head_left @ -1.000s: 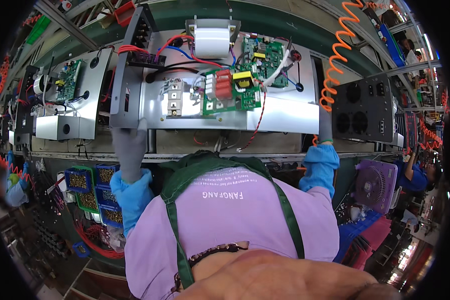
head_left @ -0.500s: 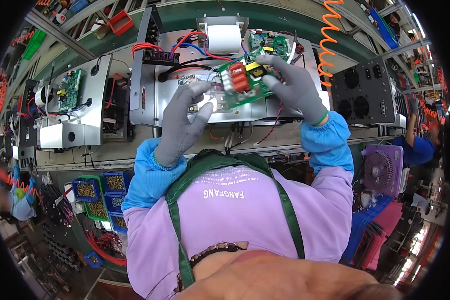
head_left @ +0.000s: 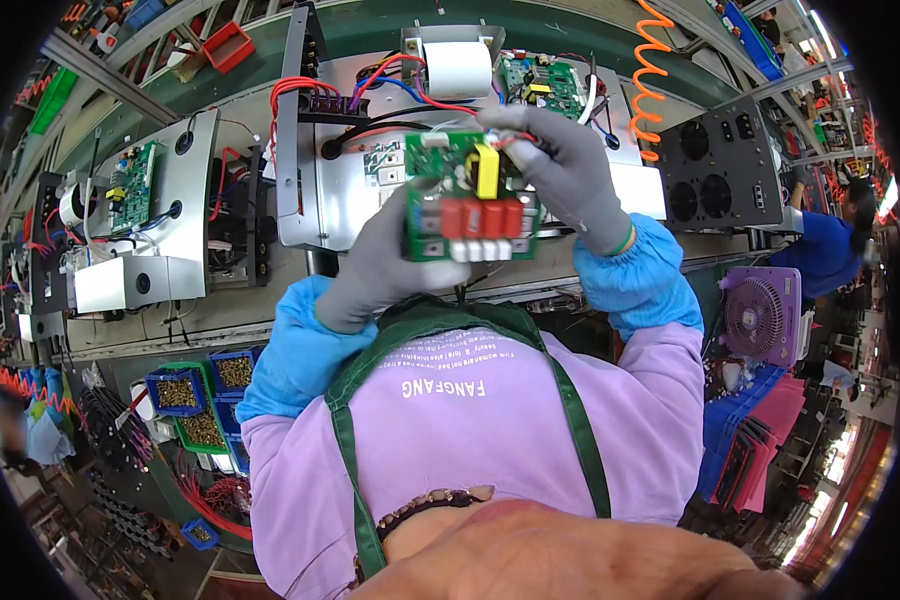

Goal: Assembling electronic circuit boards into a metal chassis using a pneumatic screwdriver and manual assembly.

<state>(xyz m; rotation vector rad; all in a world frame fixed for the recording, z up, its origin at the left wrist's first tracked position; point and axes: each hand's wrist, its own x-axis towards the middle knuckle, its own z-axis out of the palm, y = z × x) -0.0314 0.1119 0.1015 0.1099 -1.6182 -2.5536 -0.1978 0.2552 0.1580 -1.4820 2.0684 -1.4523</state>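
The table carries a chassis; above its near edge, the left hand's fingers grip the board; the right hand's curl at its far-right corner, hold unclear. Weak pinching could drop it.

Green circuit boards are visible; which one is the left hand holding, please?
The one circuit board with red blocks, gripped by the left hand; the others sit on metal panels.

The gray-gloved left hand is in front of the green apron, toward its left, thumb extended; the right hand reaches farther from the apron, rightward, fingers bent inward.
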